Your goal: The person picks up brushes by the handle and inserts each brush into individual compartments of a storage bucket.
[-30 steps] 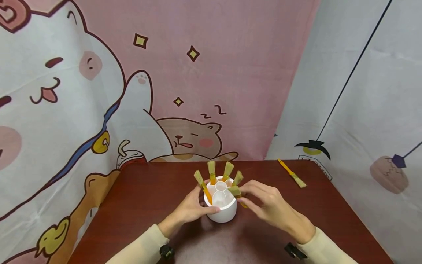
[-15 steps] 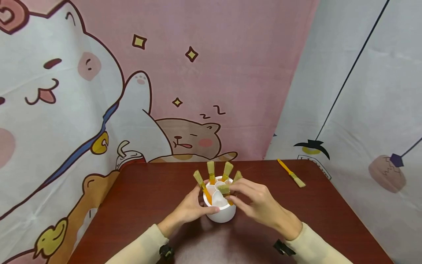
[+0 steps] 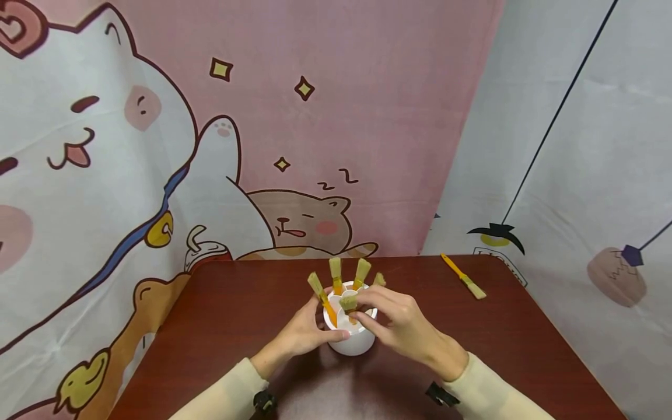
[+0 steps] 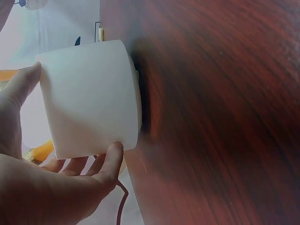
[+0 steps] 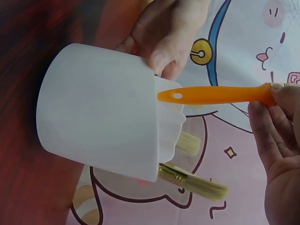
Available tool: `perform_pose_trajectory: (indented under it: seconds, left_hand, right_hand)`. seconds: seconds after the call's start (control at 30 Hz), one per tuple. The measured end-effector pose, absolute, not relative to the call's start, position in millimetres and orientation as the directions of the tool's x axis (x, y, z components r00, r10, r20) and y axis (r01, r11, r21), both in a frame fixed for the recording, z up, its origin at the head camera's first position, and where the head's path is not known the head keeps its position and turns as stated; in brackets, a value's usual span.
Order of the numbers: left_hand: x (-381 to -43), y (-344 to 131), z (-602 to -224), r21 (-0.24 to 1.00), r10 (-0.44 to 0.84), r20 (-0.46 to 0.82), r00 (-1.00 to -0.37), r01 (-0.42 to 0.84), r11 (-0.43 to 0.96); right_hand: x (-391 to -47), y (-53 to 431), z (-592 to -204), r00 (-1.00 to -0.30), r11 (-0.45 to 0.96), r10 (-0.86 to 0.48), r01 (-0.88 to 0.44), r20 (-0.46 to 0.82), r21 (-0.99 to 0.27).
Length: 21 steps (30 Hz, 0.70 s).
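A white round holder (image 3: 353, 344) with inner compartments stands on the table. My left hand (image 3: 301, 333) grips its left side, thumb at the front rim and fingers around the back. My right hand (image 3: 401, 324) pinches a paintbrush (image 3: 349, 303) upright over the front compartment, bristles up. In the right wrist view, the orange handle (image 5: 211, 95) points its holed tip right at the holder's rim. Several other brushes stand in the compartments, bristles up, including a left one (image 3: 321, 293) and a back one (image 3: 362, 271). The rightmost brush (image 3: 379, 280) is mostly hidden behind my right hand.
Another paintbrush (image 3: 464, 276) with a yellow-orange handle lies at the table's back right. The dark red-brown table (image 3: 241, 303) meets a cartoon-printed cloth (image 3: 388, 116) behind it. Black straps show at both wrists.
My right hand has moved left with its brush, from beside the holder's right rim to over the front compartment. My left hand keeps its grip on the holder, which has hardly moved.
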State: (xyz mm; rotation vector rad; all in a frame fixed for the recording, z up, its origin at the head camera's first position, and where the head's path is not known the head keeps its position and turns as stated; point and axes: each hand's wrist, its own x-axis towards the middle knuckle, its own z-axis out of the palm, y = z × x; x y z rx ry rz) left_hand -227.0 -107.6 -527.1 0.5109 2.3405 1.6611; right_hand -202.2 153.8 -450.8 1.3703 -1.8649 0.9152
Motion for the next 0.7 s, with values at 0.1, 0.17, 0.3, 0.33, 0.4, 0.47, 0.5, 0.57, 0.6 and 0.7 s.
perform_pose_trajectory:
  seconds: [0.1,0.17,0.3,0.33,0.4,0.47,0.5,0.57,0.6,0.7]
  left_hand:
    - [-227,-108,-527,0.944,0.407,0.014,-0.913,0.147,0.296]
    - [-227,-108,-527,0.944,0.409,0.014,-0.913,0.147,0.295]
    - [-227,-108,-526,0.944,0.410,0.015,-0.912,0.148,0.294]
    - [-227,-108,-526,0.944,0.411,0.016,-0.912,0.149,0.293]
    - [-227,-108,-526,0.943,0.410,0.018,-0.912,0.151,0.295]
    - [-227,-107,-526,0.942,0.408,0.017,-0.913,0.152,0.299]
    - [-227,-107,-526,0.942,0.408,0.017,-0.913,0.152,0.300]
    - [-226,-107,-526,0.941,0.406,0.017,-0.914,0.152,0.302]
    - [-226,-107,-526,0.942,0.406,0.016,-0.914,0.150,0.301]
    - [-226,-107,-526,0.942,0.405,0.016,-0.914,0.149,0.299]
  right_hand:
    - [-202,152,-452,-0.255,0.213,-0.520,-0.963,0.815,-0.165]
    - [-203,152,-454,-0.268,0.222,-0.522,-0.959,0.810,-0.174]
    - [-204,152,-459,-0.304,0.240,-0.532,-0.949,0.791,-0.203]
    - [-204,152,-460,-0.311,0.244,-0.534,-0.947,0.786,-0.208]
    - [-205,152,-463,-0.329,0.257,-0.538,-0.941,0.776,-0.221]
    - [-205,153,-465,-0.345,0.272,-0.538,-0.935,0.769,-0.229]
    - [-206,153,-466,-0.350,0.279,-0.539,-0.933,0.767,-0.229]
    - [-206,153,-468,-0.358,0.286,-0.540,-0.929,0.762,-0.233]
    - [-207,154,-470,-0.357,0.289,-0.542,-0.929,0.761,-0.230]
    - [-209,154,-474,-0.358,0.300,-0.546,-0.928,0.757,-0.222]
